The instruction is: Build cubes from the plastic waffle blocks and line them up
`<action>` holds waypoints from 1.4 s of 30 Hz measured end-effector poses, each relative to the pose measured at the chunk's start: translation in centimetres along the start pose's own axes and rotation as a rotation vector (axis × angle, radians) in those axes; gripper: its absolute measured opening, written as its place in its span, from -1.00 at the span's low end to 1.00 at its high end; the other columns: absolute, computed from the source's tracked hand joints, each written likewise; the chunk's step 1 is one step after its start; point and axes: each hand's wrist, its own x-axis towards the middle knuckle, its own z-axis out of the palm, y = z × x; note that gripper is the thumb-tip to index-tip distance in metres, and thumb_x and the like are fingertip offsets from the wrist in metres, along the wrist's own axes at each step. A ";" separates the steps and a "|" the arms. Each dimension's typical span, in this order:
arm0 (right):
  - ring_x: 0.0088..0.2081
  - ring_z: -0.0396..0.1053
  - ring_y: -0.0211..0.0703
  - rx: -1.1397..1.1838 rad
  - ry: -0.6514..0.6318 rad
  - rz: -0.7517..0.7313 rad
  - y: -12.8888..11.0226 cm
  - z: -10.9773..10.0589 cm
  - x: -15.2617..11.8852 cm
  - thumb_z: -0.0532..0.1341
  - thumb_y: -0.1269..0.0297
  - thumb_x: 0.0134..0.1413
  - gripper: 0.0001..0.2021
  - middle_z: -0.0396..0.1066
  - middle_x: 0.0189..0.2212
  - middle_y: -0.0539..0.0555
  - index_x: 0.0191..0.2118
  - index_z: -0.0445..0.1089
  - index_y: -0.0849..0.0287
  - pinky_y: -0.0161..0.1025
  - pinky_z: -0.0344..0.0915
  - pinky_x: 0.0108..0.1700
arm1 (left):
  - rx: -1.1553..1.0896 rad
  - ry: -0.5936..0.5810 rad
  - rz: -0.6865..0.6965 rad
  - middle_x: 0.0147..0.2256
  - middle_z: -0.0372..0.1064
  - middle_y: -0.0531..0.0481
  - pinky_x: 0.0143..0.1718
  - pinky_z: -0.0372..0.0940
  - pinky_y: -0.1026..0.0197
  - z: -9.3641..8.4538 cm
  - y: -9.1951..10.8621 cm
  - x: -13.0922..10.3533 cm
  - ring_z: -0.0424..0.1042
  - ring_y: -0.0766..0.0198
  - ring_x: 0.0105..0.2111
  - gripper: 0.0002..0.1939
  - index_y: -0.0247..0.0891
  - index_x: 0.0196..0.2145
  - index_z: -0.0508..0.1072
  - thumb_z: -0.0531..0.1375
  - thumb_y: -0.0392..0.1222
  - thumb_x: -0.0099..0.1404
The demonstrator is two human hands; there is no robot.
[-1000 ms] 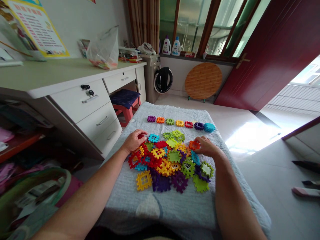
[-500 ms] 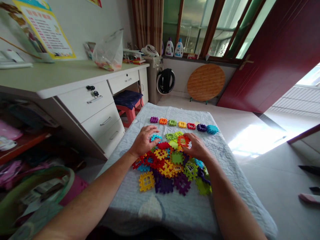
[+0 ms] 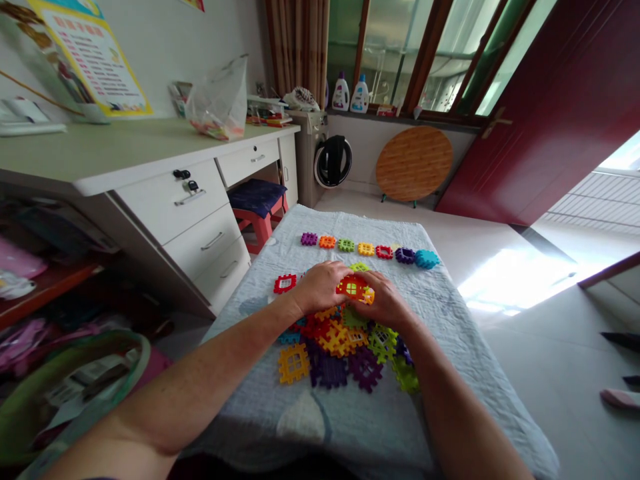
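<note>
Left hand [image 3: 324,288] and right hand [image 3: 384,301] are close together above the far part of a loose heap of colourful plastic tiles with notched edges [image 3: 336,339]. Between them is an orange-red plastic tile with notched edges and a window-like opening [image 3: 351,287]. The right hand grasps this tile at its right side, the thumb partly hidden. The left hand's bent fingers reach the tile's left edge; whether they pinch it or only touch it, I cannot tell.

Left of the left hand, a red tile with an open centre [image 3: 285,283] lies on the pale blue-grey cloth [image 3: 250,407] covering the table. At the near edge of the heap, from left to right, are a yellow window-shaped tile [image 3: 294,363], a dark purple solid tile [image 3: 330,371], a purple window-shaped tile [image 3: 365,369] and a lime-green tile [image 3: 406,375], partly behind the right forearm.

On the far side of the cloth, well apart from the heap, a row of notched plastic pieces runs left to right: purple [image 3: 309,239], orange [image 3: 327,242], green [image 3: 346,245], yellow [image 3: 366,249], red [image 3: 385,252], dark purple [image 3: 405,255] and bright blue [image 3: 427,259].
</note>
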 end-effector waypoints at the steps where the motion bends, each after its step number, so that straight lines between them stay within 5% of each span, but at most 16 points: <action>1: -0.08 0.38 0.01 0.007 0.012 -0.006 0.1 0.0 0.0 0.29 0.23 -0.04 -0.58 0.46 -0.12 0.13 0.01 0.35 0.08 -0.06 0.28 0.00 | 0.020 -0.015 -0.007 -0.10 0.44 -0.14 -0.02 0.29 0.06 0.0 0.0 0.0 0.41 0.00 -0.09 -0.54 -0.21 -0.04 0.46 0.30 -0.08 0.08; 7: -0.10 0.39 0.02 0.037 0.042 -0.054 1.2 0.5 -0.2 0.32 0.23 -0.06 -0.55 0.45 -0.12 0.16 0.01 0.33 0.12 -0.04 0.30 -0.03 | 0.056 -0.098 -0.019 -0.12 0.44 -0.13 -0.05 0.31 0.15 -0.5 0.4 0.2 0.43 0.08 -0.11 -0.52 -0.27 -0.02 0.41 0.23 -0.02 0.13; 32: -0.13 0.38 0.02 0.030 0.055 0.042 1.9 1.1 -0.2 0.30 0.07 0.02 -0.50 0.43 -0.14 0.19 0.06 0.31 0.15 -0.04 0.34 -0.09 | 0.184 -0.067 0.018 -0.10 0.33 -0.17 -0.08 0.34 0.15 0.3 1.2 0.4 0.40 0.12 -0.13 -0.61 -0.29 -0.04 0.33 0.21 -0.17 0.18; 36: -0.22 0.39 -0.07 0.128 0.181 0.122 3.1 0.1 -0.3 0.29 0.11 0.01 -0.45 0.43 -0.17 0.16 0.11 0.25 0.14 -0.13 0.37 -0.23 | 0.145 -0.014 -0.033 -0.12 0.37 -0.10 -0.06 0.32 0.16 -1.1 -1.8 1.9 0.41 0.12 -0.12 -0.57 -0.23 -0.06 0.38 0.26 -0.09 0.11; 42: -0.37 0.37 -0.15 0.145 0.459 0.384 6.6 -1.7 -0.7 0.20 0.12 0.03 -0.62 0.45 -0.28 0.13 -0.05 0.35 0.20 -0.16 0.35 -0.34 | 0.286 0.028 -0.241 -0.12 0.39 -0.10 -0.05 0.30 0.15 -3.1 -10.0 6.0 0.41 0.06 -0.12 -0.46 -0.26 -0.10 0.45 0.32 0.00 -0.04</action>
